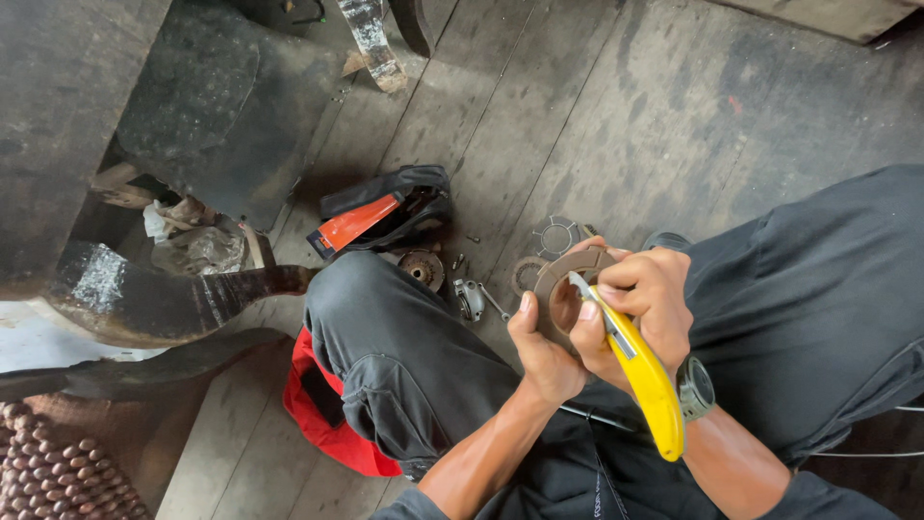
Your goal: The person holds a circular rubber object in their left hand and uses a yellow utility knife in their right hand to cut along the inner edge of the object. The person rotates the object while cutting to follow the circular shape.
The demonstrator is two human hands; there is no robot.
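My left hand (pixel 541 349) holds a brown ring-shaped friction disc (pixel 563 277) from below, thumb along its left edge. My right hand (pixel 643 306) grips a yellow-handled utility knife (pixel 643 371), whose blade tip rests on the disc's upper face near the inner hole. Both hands are above my lap, between my knees in dark grey trousers. A watch (pixel 695 387) is on my right wrist.
On the wooden floor ahead lie a round metal part (pixel 422 269), a thin toothed plate (pixel 556 236), another ring (pixel 525 274), a small bracket (pixel 470 299) and a black pouch with an orange tool (pixel 380 217). A red cloth (pixel 327 414) lies under my left leg. Dark metal machinery (pixel 164 289) stands left.
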